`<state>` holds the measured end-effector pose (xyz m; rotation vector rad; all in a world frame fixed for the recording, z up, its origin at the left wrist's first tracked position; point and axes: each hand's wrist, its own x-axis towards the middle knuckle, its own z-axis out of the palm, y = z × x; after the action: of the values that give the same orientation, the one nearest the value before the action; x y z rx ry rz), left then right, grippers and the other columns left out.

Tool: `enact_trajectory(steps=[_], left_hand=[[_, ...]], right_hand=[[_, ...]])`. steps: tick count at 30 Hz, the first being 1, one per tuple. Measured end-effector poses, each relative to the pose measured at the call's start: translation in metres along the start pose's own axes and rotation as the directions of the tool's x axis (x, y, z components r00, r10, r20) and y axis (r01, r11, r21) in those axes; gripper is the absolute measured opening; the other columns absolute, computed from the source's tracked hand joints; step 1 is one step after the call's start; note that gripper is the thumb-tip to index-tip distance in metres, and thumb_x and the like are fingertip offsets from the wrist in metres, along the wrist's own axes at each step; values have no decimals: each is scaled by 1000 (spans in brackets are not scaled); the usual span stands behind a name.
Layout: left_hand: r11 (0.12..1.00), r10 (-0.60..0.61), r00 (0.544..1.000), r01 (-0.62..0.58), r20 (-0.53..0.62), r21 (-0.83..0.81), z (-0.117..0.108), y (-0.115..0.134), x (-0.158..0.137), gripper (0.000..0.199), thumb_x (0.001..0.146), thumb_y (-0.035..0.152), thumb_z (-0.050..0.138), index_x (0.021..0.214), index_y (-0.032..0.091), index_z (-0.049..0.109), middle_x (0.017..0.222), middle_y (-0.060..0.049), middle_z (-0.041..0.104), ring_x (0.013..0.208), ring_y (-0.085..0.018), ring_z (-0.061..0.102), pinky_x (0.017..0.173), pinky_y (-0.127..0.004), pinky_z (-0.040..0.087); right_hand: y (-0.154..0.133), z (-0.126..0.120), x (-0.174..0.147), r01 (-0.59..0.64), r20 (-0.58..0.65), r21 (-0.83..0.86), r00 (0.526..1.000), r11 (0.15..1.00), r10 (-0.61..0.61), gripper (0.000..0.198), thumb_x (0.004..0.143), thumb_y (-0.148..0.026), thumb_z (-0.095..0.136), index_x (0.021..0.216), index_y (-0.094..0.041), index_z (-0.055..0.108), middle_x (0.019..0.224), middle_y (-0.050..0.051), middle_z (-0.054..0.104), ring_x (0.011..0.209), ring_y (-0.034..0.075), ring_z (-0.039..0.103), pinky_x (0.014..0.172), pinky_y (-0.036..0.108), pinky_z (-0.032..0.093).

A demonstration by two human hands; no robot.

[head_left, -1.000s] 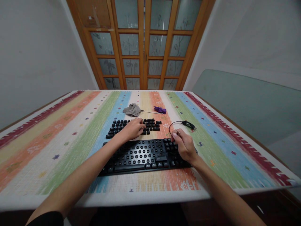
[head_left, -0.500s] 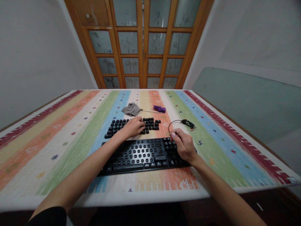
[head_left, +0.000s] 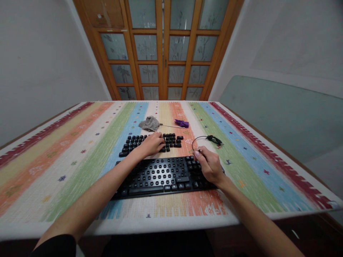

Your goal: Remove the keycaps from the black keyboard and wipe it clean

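Observation:
My left hand [head_left: 153,143] reaches over the loose black keycaps [head_left: 134,142], fingers curled and closed, tips down among the caps; whatever they pinch is hidden. Over the right end of the black keyboard [head_left: 158,175], my right hand [head_left: 210,162] is closed, thumb pressed to the fingers on something small I cannot make out. Much of the keyboard's main area has its keycaps off, while the space bar and the lower-right keys remain on. A bundled black cable [head_left: 214,140] lies beyond my right hand, its loop curving toward the thumb.
A crumpled grey cloth [head_left: 150,124] lies behind the keycaps, beside a thin rod [head_left: 173,126]. A purple bundle [head_left: 181,123] sits at the rod's right end. The striped tablecloth [head_left: 88,157] covers the table. Wooden glass-paned doors [head_left: 163,64] stand beyond the far edge.

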<state>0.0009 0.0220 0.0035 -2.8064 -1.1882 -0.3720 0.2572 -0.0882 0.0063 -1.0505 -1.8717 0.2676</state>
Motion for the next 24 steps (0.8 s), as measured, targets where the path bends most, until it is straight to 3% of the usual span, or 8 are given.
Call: enact_trajectory(steps=[11,17,21,24], left_hand=[[1000,-3,1000,3,-18,1,1,-2,-1,18,91,24,54,87,16,69,91,-8,59,89,-23,55,80,-35,46],[1000,-29,997,28,-67,-11,-12,-6,-5,24,93,16,44,95,15,68,96,-11,60,94,-24,54,85,-38,46],[998,-40,994,36,-100,-42,-25,2,-18,23,95,19,45,96,15,67,101,-12,60,97,-25,53,87,-40,47],[993,-30,995,19,-91,-118,-32,21,-33,19,95,21,49,96,16,67,101,-10,59,97,-23,55,88,-38,47]], right_hand=[[0,1,-1,14,-2,-15,1000,1000,-14,27,99,-33,41,77,-22,53,64,-1,56,57,16,54,58,28,42],[2,-1,0,31,-4,-31,1000,999,-31,26,99,-31,43,77,-22,53,64,0,57,57,15,54,58,28,43],[5,-3,3,57,65,-53,996,997,-53,17,96,-27,49,83,-20,58,70,1,62,62,16,58,62,28,45],[6,-6,7,93,200,-52,977,994,-81,12,94,-25,54,88,-19,63,76,4,66,69,18,62,65,30,47]])
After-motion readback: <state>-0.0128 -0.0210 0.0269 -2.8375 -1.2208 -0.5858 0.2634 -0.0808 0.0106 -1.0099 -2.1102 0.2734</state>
